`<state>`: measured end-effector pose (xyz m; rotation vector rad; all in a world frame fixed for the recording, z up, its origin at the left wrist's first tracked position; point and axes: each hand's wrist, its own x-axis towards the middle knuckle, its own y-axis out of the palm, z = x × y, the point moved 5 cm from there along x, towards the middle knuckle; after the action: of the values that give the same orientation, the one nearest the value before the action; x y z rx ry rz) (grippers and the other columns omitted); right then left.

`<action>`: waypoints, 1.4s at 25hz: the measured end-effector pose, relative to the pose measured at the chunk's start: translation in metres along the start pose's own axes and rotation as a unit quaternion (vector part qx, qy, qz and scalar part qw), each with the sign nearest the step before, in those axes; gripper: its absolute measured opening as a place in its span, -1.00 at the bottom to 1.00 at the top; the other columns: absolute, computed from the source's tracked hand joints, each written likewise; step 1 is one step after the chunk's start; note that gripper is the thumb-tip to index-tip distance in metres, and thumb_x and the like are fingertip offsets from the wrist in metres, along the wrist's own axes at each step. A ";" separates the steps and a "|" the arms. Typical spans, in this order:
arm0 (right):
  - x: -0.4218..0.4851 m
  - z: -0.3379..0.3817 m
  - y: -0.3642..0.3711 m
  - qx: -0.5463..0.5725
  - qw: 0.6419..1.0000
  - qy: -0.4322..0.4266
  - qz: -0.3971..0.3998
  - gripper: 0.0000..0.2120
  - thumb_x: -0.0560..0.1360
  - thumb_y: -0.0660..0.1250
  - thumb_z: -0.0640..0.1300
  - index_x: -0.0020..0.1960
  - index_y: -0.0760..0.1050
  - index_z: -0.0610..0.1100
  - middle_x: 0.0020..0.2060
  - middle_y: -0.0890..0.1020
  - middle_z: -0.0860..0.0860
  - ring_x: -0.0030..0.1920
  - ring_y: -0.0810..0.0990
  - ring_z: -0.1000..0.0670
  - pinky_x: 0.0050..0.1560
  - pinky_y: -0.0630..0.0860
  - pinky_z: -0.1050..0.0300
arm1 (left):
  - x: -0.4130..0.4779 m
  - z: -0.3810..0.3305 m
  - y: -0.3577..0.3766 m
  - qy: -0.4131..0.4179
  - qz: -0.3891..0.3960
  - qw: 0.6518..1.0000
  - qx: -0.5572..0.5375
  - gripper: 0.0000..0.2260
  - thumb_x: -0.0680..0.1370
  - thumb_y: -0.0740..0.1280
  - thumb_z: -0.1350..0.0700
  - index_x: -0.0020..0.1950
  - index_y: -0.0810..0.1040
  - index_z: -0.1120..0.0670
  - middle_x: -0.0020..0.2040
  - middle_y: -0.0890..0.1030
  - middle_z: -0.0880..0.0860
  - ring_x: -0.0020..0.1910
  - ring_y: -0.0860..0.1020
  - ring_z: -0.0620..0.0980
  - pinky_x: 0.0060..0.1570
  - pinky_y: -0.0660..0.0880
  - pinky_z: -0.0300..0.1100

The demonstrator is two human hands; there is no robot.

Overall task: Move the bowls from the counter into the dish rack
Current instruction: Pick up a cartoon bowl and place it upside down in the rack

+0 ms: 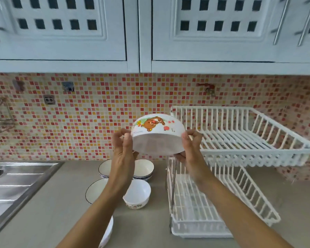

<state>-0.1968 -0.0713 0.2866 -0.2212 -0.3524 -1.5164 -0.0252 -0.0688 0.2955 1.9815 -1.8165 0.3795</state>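
Bowl with cartoon bear print point(157, 134) held in air, tilted, opening toward me, just left of dish rack point(240, 138) upper tier. My left hand point(123, 144) grips left rim, my right hand point(191, 145) grips right rim. Print shows brown bear, yellow chick, pink fruit; no readable writing or brand. Four more bowls on counter point(57, 203) below hands: blue-patterned bowl point(144, 170), plain white bowl point(137, 193), two part hidden behind my left arm. Rack lower tier point(195, 215) stands on counter. Steel sink point(11, 187) at left.
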 end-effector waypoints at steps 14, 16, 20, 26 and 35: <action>0.064 0.048 -0.193 -0.249 0.962 0.066 0.095 -0.01 0.20 0.40 0.37 0.48 0.06 0.08 0.25 0.44 0.08 0.12 0.48 0.18 0.09 0.42 0.22 | 0.063 0.001 0.173 -0.034 0.289 0.943 0.159 -0.36 0.42 0.45 -0.03 0.42 0.22 -0.12 0.29 0.47 0.02 0.17 0.56 -0.05 0.14 0.57 -0.12; 0.072 0.037 -0.203 -0.296 0.941 0.093 0.132 -0.01 0.16 0.47 0.34 0.44 0.11 0.07 0.22 0.44 0.09 0.13 0.50 0.16 0.13 0.44 0.22 | 0.066 0.014 0.180 -0.050 0.304 0.929 0.203 -0.33 0.42 0.47 0.04 0.43 0.21 -0.11 0.31 0.47 0.04 0.16 0.56 -0.05 0.15 0.56 -0.09; 0.084 0.010 -0.206 -0.427 0.874 0.098 0.209 -0.07 0.28 0.52 0.12 0.48 0.07 0.00 0.34 0.34 0.12 0.28 0.36 0.09 0.28 0.33 0.17 | 0.070 0.039 0.183 -0.024 0.312 0.855 0.414 -0.19 0.33 0.53 -0.06 0.47 0.16 -0.13 0.43 0.32 0.06 0.31 0.42 0.11 0.31 0.45 0.06; 0.102 -0.004 -0.202 -0.495 0.833 0.077 0.235 -0.05 0.24 0.55 0.11 0.46 0.10 0.00 0.32 0.35 0.09 0.29 0.37 0.01 0.29 0.36 0.11 | 0.080 0.052 0.194 -0.012 0.306 0.801 0.515 -0.21 0.31 0.54 -0.08 0.44 0.21 -0.12 0.40 0.28 0.09 0.29 0.38 0.13 0.29 0.41 -0.03; 0.155 -0.027 -0.208 -0.501 0.825 0.115 0.234 -0.01 0.21 0.59 0.02 0.47 0.08 0.02 0.38 0.35 0.00 0.37 0.33 -0.10 0.40 0.31 -0.09 | 0.124 0.090 0.219 -0.063 0.297 0.768 0.563 -0.16 0.34 0.53 0.01 0.49 0.14 0.00 0.40 0.37 0.20 0.31 0.40 0.20 0.24 0.40 0.02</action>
<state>-0.3988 -0.2351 0.3017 -0.8754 0.6997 -1.0848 -0.2365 -0.2321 0.3028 1.9305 -2.6091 1.9676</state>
